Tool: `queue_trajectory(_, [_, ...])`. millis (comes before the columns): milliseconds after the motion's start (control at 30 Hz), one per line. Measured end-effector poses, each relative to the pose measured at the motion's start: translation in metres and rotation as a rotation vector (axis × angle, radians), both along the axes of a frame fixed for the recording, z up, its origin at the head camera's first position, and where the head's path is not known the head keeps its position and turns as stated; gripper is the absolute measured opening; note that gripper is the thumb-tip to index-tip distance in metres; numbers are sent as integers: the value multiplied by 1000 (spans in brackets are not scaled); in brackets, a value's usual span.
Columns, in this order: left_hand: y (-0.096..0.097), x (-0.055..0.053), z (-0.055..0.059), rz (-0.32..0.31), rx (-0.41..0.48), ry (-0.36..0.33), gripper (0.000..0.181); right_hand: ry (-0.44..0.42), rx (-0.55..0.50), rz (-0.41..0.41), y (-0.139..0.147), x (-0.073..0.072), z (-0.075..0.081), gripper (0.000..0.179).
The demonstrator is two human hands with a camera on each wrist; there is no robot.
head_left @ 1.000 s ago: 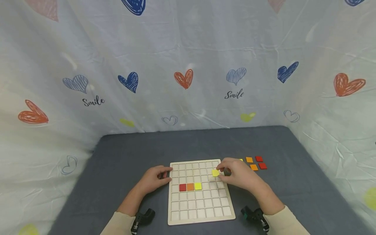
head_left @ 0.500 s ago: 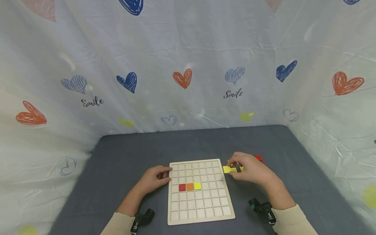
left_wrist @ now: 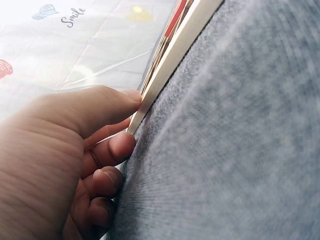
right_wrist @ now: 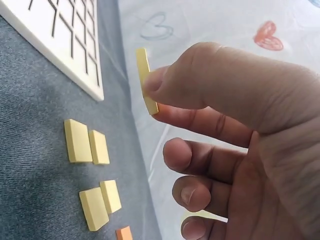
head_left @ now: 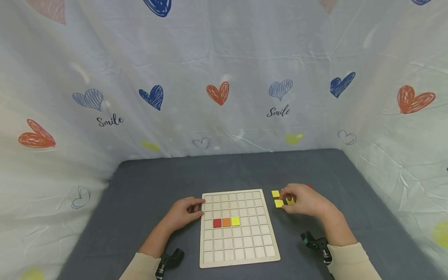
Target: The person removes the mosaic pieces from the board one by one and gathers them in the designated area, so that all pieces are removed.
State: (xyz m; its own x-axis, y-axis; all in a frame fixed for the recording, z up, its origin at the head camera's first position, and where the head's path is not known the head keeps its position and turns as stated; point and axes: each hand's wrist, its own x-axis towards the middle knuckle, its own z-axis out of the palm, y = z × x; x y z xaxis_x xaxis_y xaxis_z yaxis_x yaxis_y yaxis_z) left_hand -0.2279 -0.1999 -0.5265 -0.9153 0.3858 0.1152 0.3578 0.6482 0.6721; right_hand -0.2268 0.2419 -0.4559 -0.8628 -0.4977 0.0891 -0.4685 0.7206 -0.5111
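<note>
A pale wooden grid board lies on the dark table, with a red tile, an orange tile and a yellow tile side by side in one row. My left hand touches the board's left edge with thumb and index finger. Its other fingers are loosely curled in the left wrist view. Right of the board, my right hand pinches a yellow tile between thumb and index finger, clear of the table in the right wrist view. Several loose yellow tiles lie below it.
Behind the right hand, a bit of a red tile shows; the hand hides others. An orange tile peeks in at the bottom of the right wrist view. A white curtain printed with hearts hangs behind the table.
My right hand has moved right with a yellow tile, from above the board's upper right to the loose tiles beside it. My left hand and the board have stayed in place.
</note>
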Motion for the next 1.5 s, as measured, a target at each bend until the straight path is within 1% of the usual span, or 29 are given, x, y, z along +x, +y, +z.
queue_trajectory(200, [0, -1, -1, -9, -4, 14, 37, -32, -4, -1, 1, -2, -2, 17])
queue_trajectory(367, [0, -2, -1, -31, -2, 25, 37, -65, -17, 0, 6, 1, -10, 18])
queue_trajectory(567, [-1, -2, -1, -15, -15, 29, 36, -112, 3, 32, 5, 2, -20, 18])
queue_trajectory(833, [0, 0, -2, -3, -16, 13, 36, -103, 56, 45, 8, 5, -26, 18])
queue_trajectory(1033, [0, 0, 0, 0, -11, 5, 36, -97, 92, 17, 5, 6, -30, 18])
queue_trajectory(1200, [-1, 0, -2, 0, -5, 6, 36, -117, 94, -6, 3, 8, -26, 19])
queue_trajectory(1333, [-2, 0, -2, -5, -3, 15, 36, -127, 56, -24, 3, 12, -16, 23])
queue_trajectory(1400, [-2, 1, -3, -7, -7, 24, 36, -125, 24, -15, 2, 13, -9, 26])
queue_trajectory(1500, [-2, 1, -3, -13, -14, 33, 36, -97, -19, 12, 1, 14, 0, 27])
